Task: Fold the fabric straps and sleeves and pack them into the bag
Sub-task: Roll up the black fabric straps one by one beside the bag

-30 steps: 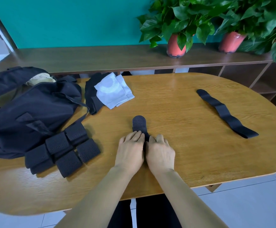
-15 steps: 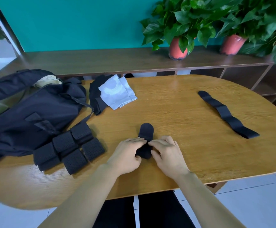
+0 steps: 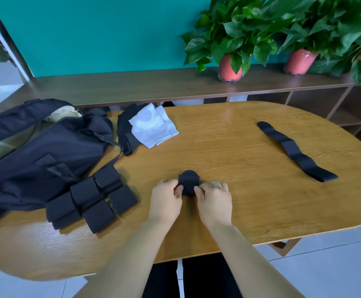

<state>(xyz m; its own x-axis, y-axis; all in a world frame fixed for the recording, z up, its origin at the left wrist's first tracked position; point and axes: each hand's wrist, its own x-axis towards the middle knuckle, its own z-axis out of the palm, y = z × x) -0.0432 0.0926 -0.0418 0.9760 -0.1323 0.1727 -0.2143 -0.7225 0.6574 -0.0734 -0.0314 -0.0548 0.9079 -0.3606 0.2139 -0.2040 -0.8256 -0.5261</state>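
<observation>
My left hand (image 3: pixel 166 196) and right hand (image 3: pixel 212 197) both pinch the small black strap (image 3: pixel 188 182) on the table (image 3: pixel 239 160) in front of me. I should fold it tight and keep the edges even

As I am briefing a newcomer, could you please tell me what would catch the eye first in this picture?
The left hand and right hand pinch a small folded strap at the near middle of the table. A big dark bag fills the left side, and a long strap lies unfolded on the right.
</observation>
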